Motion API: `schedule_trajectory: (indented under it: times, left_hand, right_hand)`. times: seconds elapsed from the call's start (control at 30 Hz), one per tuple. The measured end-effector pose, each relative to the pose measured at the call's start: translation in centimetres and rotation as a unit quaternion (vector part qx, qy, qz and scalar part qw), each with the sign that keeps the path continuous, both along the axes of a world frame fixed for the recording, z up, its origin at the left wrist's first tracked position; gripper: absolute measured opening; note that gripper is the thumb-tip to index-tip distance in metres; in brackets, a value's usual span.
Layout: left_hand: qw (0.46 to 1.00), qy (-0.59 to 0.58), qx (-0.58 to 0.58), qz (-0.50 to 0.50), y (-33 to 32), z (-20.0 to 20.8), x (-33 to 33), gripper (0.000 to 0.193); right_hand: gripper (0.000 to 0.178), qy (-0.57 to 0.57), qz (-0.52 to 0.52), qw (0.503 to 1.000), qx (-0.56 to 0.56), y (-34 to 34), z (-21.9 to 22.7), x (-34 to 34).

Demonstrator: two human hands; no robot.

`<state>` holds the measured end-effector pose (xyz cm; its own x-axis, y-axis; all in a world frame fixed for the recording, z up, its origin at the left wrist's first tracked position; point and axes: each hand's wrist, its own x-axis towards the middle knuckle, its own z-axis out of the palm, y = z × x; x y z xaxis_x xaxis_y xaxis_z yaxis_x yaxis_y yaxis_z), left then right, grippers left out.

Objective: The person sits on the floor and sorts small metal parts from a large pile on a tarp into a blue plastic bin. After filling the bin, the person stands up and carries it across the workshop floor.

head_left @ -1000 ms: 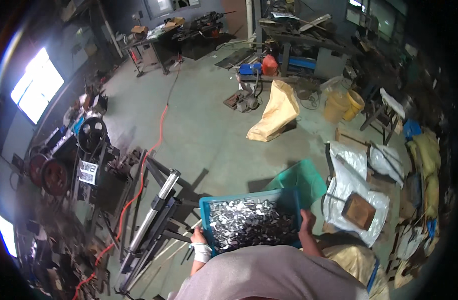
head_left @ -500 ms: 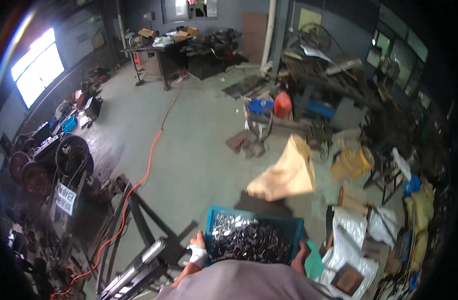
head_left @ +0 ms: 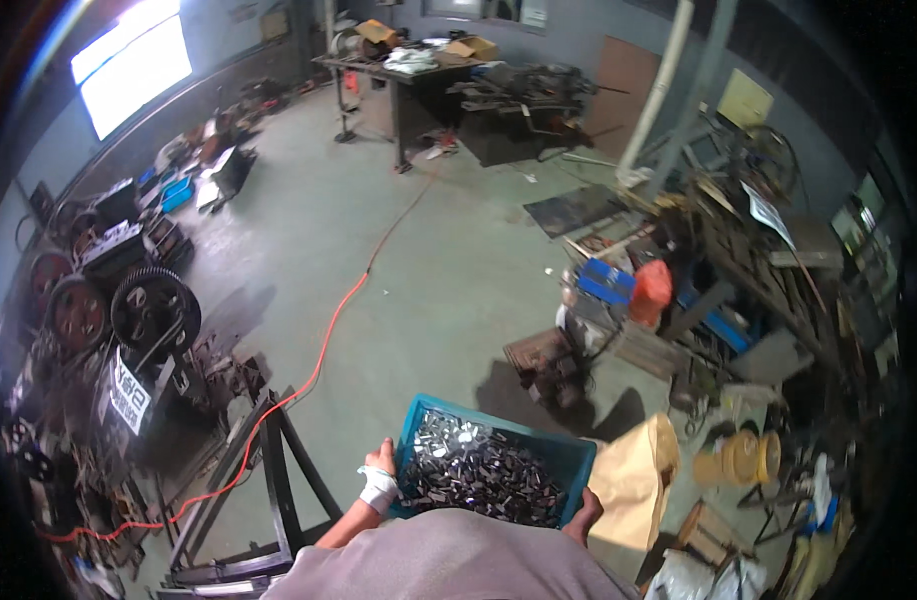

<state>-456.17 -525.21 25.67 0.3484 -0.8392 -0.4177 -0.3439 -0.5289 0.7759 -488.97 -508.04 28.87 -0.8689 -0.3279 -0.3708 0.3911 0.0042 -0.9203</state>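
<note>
A teal plastic crate is held against my front, full of small dark and shiny metal pieces. With a white wrapping at the wrist, my left hand grips the crate's left side. At the opposite end, my right hand is closed on the lower right corner. Much of the crate's near edge is hidden behind my shirt. Just right of it stands a tan paper sack.
An orange cable snakes across the floor. Dark metal frames stand at near left, beside toothed wheels. Machine parts lie ahead to the right. Yellow buckets and white bags stand at right. A table is far back.
I have moved forward and turned leftward with the crate in both hands. The paper sack, ahead of the crate before, is now at its right. The machine parts appear closer.
</note>
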Motion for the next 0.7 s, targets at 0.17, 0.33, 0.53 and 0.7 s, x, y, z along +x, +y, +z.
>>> schedule_trajectory:
  times: [0.17, 0.33, 0.53, 0.7]
  left_hand:
    - [0.994, -0.018, -0.071, 0.083, -14.2, 0.6, -1.9, 0.051]
    - [0.971, 0.069, -0.079, 0.214, -25.2, 2.6, -3.5, 0.045]
    - [0.964, 0.113, -0.089, 0.226, -45.7, -1.2, -6.8, 0.042]
    - [0.991, 0.063, -0.055, 0.105, -63.8, 1.4, -12.7, 0.045]
  right_hand:
    - [0.019, -0.004, 0.071, 0.997, 0.005, -21.1, 0.1, -4.3]
    - [0.038, 0.105, 0.234, 0.965, 0.058, -37.6, -1.4, -8.7]
    - [0.035, 0.114, 0.222, 0.964, 0.091, -57.6, 2.6, -11.2]
    - [0.019, 0.144, 0.063, 0.982, 0.1, -66.8, -1.8, -15.8]
